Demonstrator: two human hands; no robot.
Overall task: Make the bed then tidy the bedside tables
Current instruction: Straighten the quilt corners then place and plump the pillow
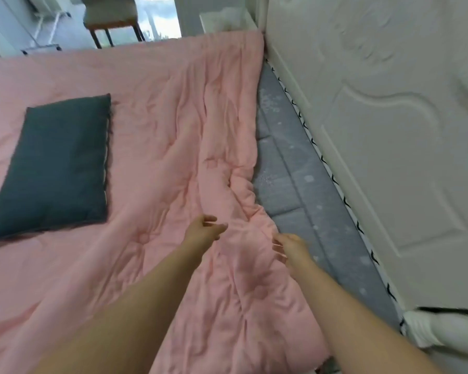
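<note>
A pink quilt covers most of the bed, with wrinkles and a bunched edge along its right side. A dark grey pillow lies flat on it at the left. A strip of grey patterned mattress sheet shows between the quilt's edge and the white headboard. My left hand hovers over the quilt near the bunched edge, fingers apart, holding nothing. Just to its right, my right hand is also open above the quilt's edge.
A white bedside table stands at the far end of the headboard. Beyond the bed stand a chair and a white rack on the floor. A white bed-frame corner post is at the lower right.
</note>
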